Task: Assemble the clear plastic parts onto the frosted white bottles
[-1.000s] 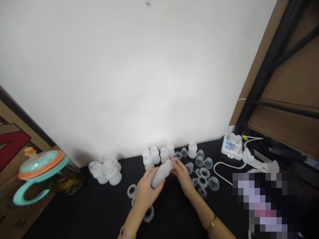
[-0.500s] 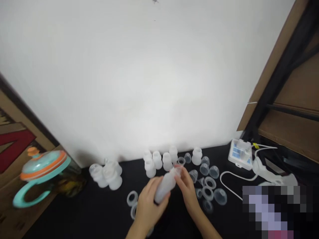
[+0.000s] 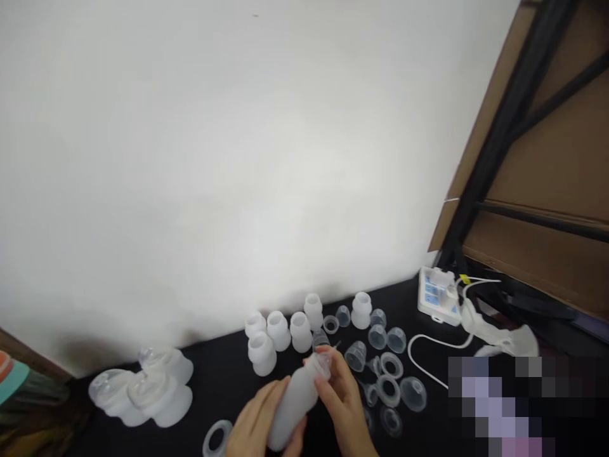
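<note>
My left hand (image 3: 259, 419) wraps around the body of a milky white plastic bottle (image 3: 292, 409), which is tilted with its neck up and to the right. At the neck, the fingers of my right hand (image 3: 342, 403) are closed on a clear part (image 3: 320, 364), partly hidden by them. Several open-necked white bottles (image 3: 301, 332) stand beyond my hands. Clear domed caps (image 3: 377, 337) and translucent rings (image 3: 389, 390) lie to the right of my right hand. Another ring (image 3: 216, 439) lies beside my left hand.
Several bottles with clear tops (image 3: 159, 393) stand together at the left. A jug (image 3: 14, 381) is cut off at the left edge. At the right lie a white power strip (image 3: 438, 298) and its cable (image 3: 413, 355). A white wall (image 3: 266, 158) rises behind the black table (image 3: 209, 355).
My view has turned right and shifted, so the table items sit further left and the jug is mostly out of view. Both hands keep hold of the bottle and its clear part.
</note>
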A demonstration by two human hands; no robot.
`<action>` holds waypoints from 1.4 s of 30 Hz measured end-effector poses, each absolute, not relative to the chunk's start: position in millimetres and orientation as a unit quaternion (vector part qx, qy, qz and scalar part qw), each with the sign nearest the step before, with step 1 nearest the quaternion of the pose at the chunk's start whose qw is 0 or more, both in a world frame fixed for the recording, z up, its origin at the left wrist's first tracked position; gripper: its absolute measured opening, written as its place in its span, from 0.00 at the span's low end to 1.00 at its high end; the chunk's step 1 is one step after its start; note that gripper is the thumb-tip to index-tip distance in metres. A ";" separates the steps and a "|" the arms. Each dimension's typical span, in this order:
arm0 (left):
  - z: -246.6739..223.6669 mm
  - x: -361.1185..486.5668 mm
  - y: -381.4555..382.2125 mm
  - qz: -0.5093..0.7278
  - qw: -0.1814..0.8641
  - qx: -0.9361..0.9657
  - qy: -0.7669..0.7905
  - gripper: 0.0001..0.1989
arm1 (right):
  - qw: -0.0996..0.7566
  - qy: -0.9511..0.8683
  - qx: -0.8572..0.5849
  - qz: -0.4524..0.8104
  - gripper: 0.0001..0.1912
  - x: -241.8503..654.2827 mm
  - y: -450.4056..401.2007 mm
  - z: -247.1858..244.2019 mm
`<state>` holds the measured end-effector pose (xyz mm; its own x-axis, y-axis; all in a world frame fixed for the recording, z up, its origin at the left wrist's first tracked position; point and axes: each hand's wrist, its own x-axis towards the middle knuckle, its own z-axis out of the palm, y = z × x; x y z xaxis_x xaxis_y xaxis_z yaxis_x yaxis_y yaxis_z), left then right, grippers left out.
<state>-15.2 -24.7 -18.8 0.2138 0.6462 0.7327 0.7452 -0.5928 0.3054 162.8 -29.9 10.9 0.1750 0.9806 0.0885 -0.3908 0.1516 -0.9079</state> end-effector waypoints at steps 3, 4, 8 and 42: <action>-5.1 -13.3 -25.0 -0.443 0.042 -0.786 -0.430 0.23 | 0.668 -0.397 -0.366 0.511 0.23 162.1 -29.4 16.2; -2.5 -11.0 -25.0 -0.446 0.035 -0.781 -0.436 0.22 | 0.676 -0.400 -0.360 0.504 0.23 161.3 -28.7 16.7; 0.5 -1.8 -25.4 -0.445 0.010 -0.775 -0.449 0.17 | 0.695 -0.381 -0.346 0.503 0.22 157.2 -25.4 14.2; 45.6 -12.0 -23.9 -0.388 -0.389 -0.686 -0.477 0.26 | 0.623 -0.355 -0.290 0.634 0.23 174.9 -1.3 28.4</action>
